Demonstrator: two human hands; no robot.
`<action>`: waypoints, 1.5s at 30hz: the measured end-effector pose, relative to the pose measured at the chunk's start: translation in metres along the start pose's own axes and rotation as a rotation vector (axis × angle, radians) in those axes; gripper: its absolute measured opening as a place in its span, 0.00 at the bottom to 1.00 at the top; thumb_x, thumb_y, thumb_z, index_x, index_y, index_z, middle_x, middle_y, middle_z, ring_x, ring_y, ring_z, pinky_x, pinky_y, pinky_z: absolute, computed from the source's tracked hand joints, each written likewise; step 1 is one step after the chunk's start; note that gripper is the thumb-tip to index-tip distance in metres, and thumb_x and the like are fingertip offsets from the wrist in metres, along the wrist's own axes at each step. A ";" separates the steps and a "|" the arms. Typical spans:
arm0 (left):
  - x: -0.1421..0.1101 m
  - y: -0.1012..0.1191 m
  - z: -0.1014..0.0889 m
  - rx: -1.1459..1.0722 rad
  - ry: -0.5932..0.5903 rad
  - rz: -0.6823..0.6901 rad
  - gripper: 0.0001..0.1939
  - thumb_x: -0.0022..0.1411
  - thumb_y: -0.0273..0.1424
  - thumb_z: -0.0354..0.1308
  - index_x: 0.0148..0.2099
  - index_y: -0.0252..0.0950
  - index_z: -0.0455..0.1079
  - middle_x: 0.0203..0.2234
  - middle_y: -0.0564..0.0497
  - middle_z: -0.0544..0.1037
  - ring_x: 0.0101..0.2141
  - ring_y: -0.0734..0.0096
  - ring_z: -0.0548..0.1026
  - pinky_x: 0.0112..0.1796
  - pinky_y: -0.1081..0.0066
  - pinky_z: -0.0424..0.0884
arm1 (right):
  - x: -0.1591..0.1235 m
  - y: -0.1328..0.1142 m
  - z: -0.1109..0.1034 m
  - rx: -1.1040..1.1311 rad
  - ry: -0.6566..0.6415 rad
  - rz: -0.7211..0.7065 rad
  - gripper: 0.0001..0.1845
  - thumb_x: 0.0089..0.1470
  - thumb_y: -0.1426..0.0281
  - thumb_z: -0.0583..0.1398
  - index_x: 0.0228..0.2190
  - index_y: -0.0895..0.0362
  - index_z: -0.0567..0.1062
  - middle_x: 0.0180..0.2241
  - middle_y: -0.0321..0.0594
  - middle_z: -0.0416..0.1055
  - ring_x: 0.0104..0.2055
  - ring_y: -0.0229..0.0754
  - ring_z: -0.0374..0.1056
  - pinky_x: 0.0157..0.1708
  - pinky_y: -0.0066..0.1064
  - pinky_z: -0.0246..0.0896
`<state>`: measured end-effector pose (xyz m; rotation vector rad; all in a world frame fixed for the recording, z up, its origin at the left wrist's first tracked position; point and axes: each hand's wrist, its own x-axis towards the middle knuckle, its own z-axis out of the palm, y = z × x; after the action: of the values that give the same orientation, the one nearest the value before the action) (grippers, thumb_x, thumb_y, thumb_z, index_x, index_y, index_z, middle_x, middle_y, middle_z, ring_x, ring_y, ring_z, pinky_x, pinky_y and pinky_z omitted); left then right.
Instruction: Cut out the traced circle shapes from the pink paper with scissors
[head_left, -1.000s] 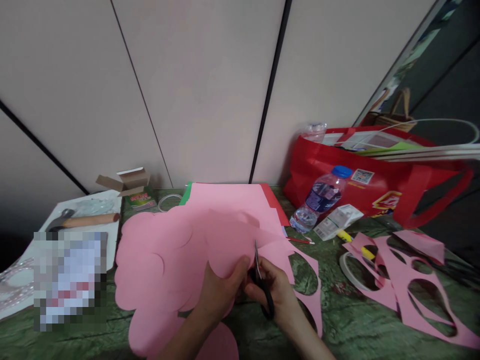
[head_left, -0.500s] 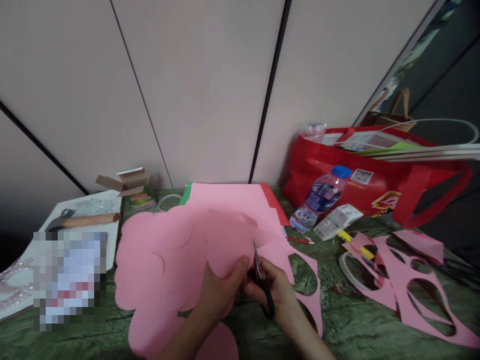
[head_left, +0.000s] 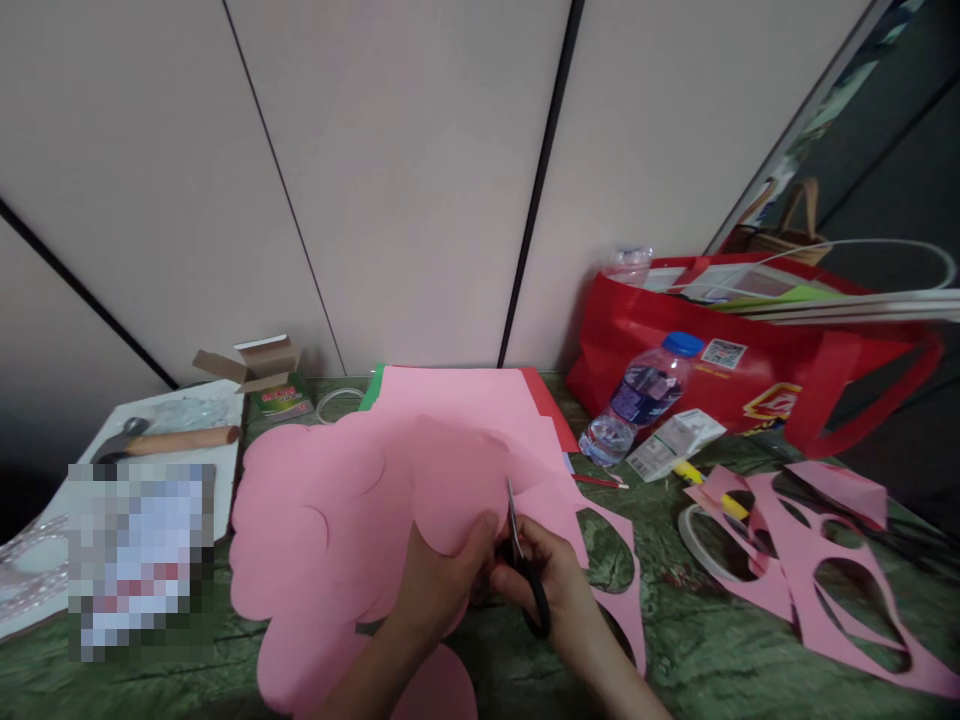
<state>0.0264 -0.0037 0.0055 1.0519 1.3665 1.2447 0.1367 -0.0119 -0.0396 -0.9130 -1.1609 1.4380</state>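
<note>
Your left hand (head_left: 448, 575) pinches a rounded pink piece (head_left: 459, 490) over the pink cutouts (head_left: 289, 530); your right hand (head_left: 551, 572) grips black-handled scissors (head_left: 538, 600) at its edge! Beyond, white strips (head_left: 862, 305) jut from the red bag (head_left: 604, 335); the green box (head_left: 280, 396) gapes, contents hidden.

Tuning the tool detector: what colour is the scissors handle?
Black. The scissors handle shows best in the head view, the only one, in the right hand.

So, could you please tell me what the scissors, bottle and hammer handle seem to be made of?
Scissors: metal blades, by their grey sheen; smooth black grips, probably plastic. Bottle: likely clear plastic, glossy with highlights. Hammer handle: apparently wood, smooth and tan.
</note>
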 end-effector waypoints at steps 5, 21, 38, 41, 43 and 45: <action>0.000 -0.001 -0.001 0.005 -0.011 0.026 0.15 0.48 0.32 0.58 0.14 0.36 0.61 0.05 0.58 0.61 0.12 0.78 0.59 0.16 0.76 0.54 | 0.000 0.001 0.000 0.015 -0.030 -0.013 0.18 0.36 0.59 0.68 0.25 0.56 0.70 0.18 0.30 0.64 0.17 0.33 0.54 0.19 0.25 0.54; 0.002 0.003 -0.004 0.059 -0.092 -0.029 0.19 0.48 0.35 0.55 0.10 0.35 0.61 0.06 0.54 0.62 0.12 0.77 0.60 0.15 0.76 0.56 | -0.001 -0.003 0.001 -0.043 -0.017 0.015 0.18 0.37 0.59 0.67 0.23 0.56 0.68 0.17 0.30 0.63 0.17 0.34 0.56 0.17 0.25 0.53; 0.005 0.002 -0.004 0.082 -0.075 -0.037 0.20 0.47 0.34 0.57 0.09 0.35 0.59 0.04 0.57 0.59 0.10 0.79 0.58 0.15 0.76 0.54 | 0.000 0.002 -0.002 0.000 0.006 0.015 0.18 0.36 0.60 0.68 0.27 0.56 0.69 0.20 0.31 0.63 0.20 0.35 0.57 0.20 0.25 0.54; 0.005 0.001 -0.003 0.115 -0.082 -0.053 0.20 0.47 0.34 0.57 0.10 0.35 0.58 0.05 0.58 0.58 0.10 0.80 0.57 0.14 0.76 0.52 | 0.001 0.004 -0.003 0.034 0.013 0.006 0.18 0.35 0.63 0.69 0.28 0.56 0.69 0.20 0.29 0.63 0.20 0.34 0.57 0.21 0.25 0.53; 0.005 0.001 -0.003 0.119 -0.100 -0.057 0.20 0.48 0.34 0.57 0.10 0.35 0.58 0.05 0.57 0.58 0.11 0.80 0.57 0.14 0.76 0.52 | 0.001 0.006 -0.004 0.057 0.005 -0.001 0.18 0.37 0.62 0.68 0.28 0.56 0.69 0.20 0.29 0.63 0.20 0.35 0.57 0.22 0.25 0.53; 0.004 0.001 -0.004 0.122 -0.108 -0.060 0.20 0.48 0.34 0.57 0.10 0.35 0.57 0.05 0.57 0.58 0.11 0.80 0.57 0.15 0.76 0.53 | 0.001 0.007 -0.005 0.064 -0.004 -0.008 0.17 0.39 0.62 0.67 0.29 0.56 0.69 0.20 0.30 0.63 0.21 0.35 0.58 0.23 0.26 0.54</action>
<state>0.0222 -0.0002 0.0062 1.1378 1.3944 1.0561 0.1395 -0.0103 -0.0479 -0.8605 -1.1136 1.4626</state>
